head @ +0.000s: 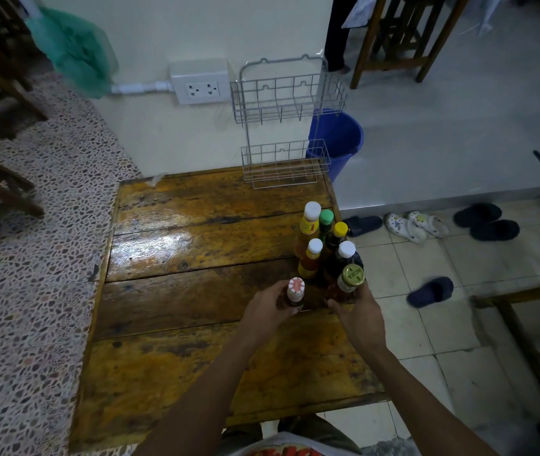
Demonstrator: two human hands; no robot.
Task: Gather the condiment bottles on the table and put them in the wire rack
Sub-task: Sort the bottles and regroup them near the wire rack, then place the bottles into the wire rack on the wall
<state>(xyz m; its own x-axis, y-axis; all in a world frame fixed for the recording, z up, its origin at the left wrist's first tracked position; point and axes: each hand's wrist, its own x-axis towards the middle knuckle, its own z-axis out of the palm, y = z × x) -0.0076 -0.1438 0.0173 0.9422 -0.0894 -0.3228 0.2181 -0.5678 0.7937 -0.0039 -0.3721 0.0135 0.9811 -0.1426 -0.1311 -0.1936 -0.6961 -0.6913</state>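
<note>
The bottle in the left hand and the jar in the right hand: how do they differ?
The bottle in the left hand has a white cap with a red pattern; the jar in the right hand has a gold metal lid with print. The bottle's cap is narrower, the jar's lid wider. The bottle sits apart at the cluster's left; the jar is against the other bottles. Both stand upright on the wooden table, each with fingers around it.

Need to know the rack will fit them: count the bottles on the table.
7. Five stand clustered near the right edge. Left hand holds one, right hand another. None seem hidden.
</note>
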